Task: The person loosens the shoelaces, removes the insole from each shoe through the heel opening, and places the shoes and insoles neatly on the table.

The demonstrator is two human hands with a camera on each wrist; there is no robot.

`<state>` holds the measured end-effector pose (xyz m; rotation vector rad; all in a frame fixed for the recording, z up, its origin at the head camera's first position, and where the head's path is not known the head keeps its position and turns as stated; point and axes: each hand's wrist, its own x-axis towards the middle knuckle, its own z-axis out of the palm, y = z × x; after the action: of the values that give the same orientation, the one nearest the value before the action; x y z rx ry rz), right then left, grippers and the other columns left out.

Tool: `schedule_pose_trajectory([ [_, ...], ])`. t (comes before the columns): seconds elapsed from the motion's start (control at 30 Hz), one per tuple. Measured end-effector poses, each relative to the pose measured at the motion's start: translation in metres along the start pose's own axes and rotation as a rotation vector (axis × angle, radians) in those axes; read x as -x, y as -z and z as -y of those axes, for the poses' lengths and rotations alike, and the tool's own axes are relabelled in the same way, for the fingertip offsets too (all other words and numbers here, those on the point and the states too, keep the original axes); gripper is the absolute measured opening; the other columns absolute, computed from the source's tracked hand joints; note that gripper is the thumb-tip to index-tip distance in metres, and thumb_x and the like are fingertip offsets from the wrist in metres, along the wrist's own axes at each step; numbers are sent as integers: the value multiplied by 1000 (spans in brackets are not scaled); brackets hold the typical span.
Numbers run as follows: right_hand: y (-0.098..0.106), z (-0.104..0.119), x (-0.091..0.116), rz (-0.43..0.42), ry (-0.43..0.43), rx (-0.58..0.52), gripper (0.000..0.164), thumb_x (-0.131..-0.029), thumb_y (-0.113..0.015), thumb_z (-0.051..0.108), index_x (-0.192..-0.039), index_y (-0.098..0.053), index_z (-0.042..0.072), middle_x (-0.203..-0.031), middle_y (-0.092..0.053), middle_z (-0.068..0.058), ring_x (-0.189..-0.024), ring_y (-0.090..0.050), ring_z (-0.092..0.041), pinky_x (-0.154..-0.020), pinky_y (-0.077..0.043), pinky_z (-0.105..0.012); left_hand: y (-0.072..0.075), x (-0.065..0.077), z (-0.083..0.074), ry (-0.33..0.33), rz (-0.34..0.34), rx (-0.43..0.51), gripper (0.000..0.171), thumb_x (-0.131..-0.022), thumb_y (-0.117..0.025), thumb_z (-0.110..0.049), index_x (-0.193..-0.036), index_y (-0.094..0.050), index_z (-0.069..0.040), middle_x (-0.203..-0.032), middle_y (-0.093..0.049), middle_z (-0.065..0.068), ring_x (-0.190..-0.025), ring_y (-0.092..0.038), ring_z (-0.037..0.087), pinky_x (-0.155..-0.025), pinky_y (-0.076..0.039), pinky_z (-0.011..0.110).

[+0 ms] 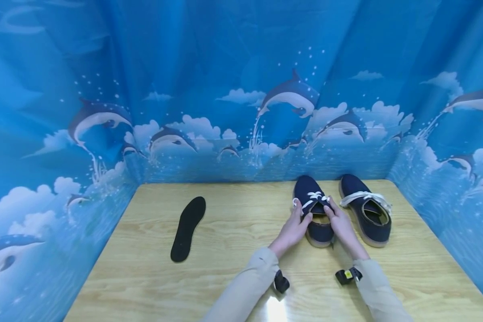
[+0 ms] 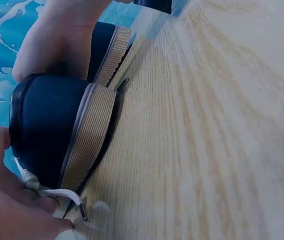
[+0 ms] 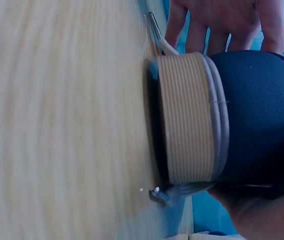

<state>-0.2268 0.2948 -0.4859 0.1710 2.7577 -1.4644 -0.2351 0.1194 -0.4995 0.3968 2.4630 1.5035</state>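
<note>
A navy lace-up shoe [image 1: 306,185] with white laces stands on the tabletop, its toe towards the back curtain. My left hand [image 1: 293,229] holds its left side by the opening, thumb at the inner edge and fingers outside. On the opposite side, my right hand [image 1: 342,224] grips the edge beside the laces. The left wrist view shows the shoe's heel [image 2: 49,127] and ribbed tan sole, with a loose lace end [image 2: 64,194] by the left fingers. From the right wrist, the heel [image 3: 259,115] hides part of both hands. Inside the opening a tan lining shows.
A matching navy shoe [image 1: 376,232] stands just right of the held one, its white laces across the top. Farther left lies a black insole [image 1: 188,229] on the wooden table [image 1: 145,286]. A blue dolphin-print curtain [image 1: 225,67] encloses the back and sides.
</note>
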Motion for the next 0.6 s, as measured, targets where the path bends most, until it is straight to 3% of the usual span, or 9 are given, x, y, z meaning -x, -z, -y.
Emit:
schedule_pose_trajectory([
  [0.17, 2, -2, 0, 0, 17, -21, 64, -111, -37, 34, -158, -16, -5, -164, -15, -26, -152, -14, -43, -124, -11, -52, 1, 1, -2, 64, -38, 19, 78, -104, -43, -54, -162, -17, -7, -161, -36, 12, -144, -40, 29, -119, -33, 41],
  [0.37, 11, -7, 10, -93, 42, 70, 70, -108, -39, 48, -157, -28, -1, -157, -32, -28, -145, -31, -46, -120, -24, -56, 8, 3, -1, 31, -136, -82, 54, -107, -45, -44, -143, -57, -6, -133, -61, 16, -122, -59, 31, -102, -48, 44],
  [0.47, 18, -3, 21, -171, 118, 166, 63, -109, -43, 42, -154, -37, -2, -152, -40, -31, -133, -46, -50, -111, -35, -61, 13, 6, 1, 23, -158, -143, 43, -106, -48, -36, -132, -68, -8, -117, -63, 15, -109, -59, 27, -93, -50, 41],
  [0.6, 25, 2, 35, -332, 282, 278, 41, -105, -57, 22, -140, -58, 0, -136, -58, -28, -111, -63, -47, -92, -49, -60, 19, 10, 3, -5, -156, -170, 36, -104, -53, -28, -128, -70, -9, -113, -67, 13, -109, -60, 24, -91, -51, 37],
])
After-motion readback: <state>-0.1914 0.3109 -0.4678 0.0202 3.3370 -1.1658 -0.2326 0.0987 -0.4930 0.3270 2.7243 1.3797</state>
